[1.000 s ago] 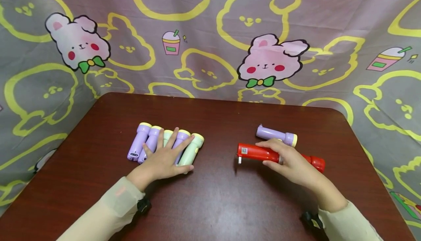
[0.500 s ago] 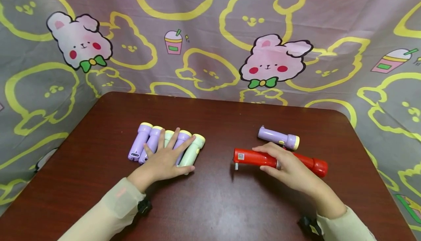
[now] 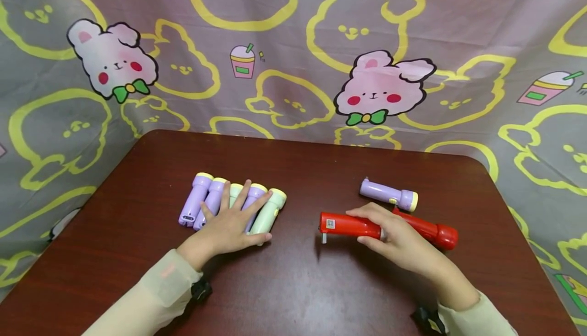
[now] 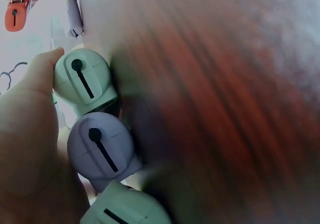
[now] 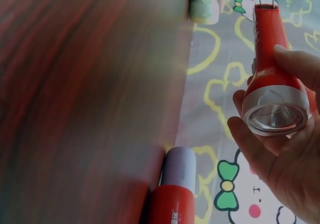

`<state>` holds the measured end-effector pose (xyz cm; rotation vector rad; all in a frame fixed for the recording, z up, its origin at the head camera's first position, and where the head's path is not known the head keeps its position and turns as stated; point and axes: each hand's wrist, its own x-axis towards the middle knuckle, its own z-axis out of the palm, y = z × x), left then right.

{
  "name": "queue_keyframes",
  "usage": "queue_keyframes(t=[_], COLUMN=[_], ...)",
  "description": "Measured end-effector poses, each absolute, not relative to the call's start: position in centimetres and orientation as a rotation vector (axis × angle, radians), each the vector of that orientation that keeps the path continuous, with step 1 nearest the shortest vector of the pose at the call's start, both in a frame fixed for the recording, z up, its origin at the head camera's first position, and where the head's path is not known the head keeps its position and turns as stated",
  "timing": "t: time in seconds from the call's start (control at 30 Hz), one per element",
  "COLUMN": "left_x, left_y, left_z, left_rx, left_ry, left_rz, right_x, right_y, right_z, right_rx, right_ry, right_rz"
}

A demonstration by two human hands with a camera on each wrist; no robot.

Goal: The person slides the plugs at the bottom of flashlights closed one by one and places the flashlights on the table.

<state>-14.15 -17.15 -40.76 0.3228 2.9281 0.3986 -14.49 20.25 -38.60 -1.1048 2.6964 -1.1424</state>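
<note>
My left hand (image 3: 229,229) rests with fingers spread across a row of several flashlights lying side by side, partly hidden under it. Among them are a purple flashlight (image 3: 195,199) at the left end and a pale green flashlight (image 3: 268,213) at the right end, beside my thumb. In the left wrist view, the rear end of a green flashlight (image 4: 82,78) shows close to the thumb. My right hand (image 3: 401,244) holds a red flashlight (image 3: 350,225) over the table, its metal plug prongs sticking out at the left end. The silver-rimmed lens (image 5: 276,115) shows in the right wrist view.
Another red flashlight (image 3: 431,230) lies on the table, partly behind my right hand. Just beyond it is a lone purple flashlight (image 3: 385,193) with a yellow rim. The dark wooden table (image 3: 293,285) ends at a cartoon-print curtain (image 3: 284,45).
My right hand has carried its red flashlight left and closer to me, uncovering more of the red flashlight behind it. The left hand stays on the row.
</note>
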Motion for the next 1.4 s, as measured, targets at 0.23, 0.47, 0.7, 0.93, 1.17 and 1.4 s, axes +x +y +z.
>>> queue_keyframes(t=[0.23, 0.47, 0.7, 0.93, 1.17, 1.4], left_x=[-14.0, -13.3, -11.5, -9.5, -8.9, -8.9], left_y=[-17.0, -17.1, -16.3, -14.1, -12.6, -12.4], left_z=[-40.5, -40.1, -39.4, -38.5, -38.4, -38.7], left_rx=[0.324, 0.411, 0.613, 0.827, 0.988, 0.997], left_ry=[2.913, 2.904, 2.862, 2.622, 2.584, 2.529], left_rz=[0.396, 0.41, 0.588, 0.885, 1.007, 1.076], right_x=[-14.3, -14.1, -14.2, -14.4, -14.5, -14.5], right_y=[19.8, 19.3, 18.9, 18.7, 18.5, 18.6], right_z=[-38.6, -38.5, -38.8, -39.0, -38.8, -38.7], right_rx=[-1.171, -1.226, -1.271, -1.268, -1.245, -1.186], right_ry=[2.706, 2.709, 2.711, 2.738, 2.725, 2.693], right_rz=[-1.131, -1.131, -1.139, -1.167, -1.217, -1.26])
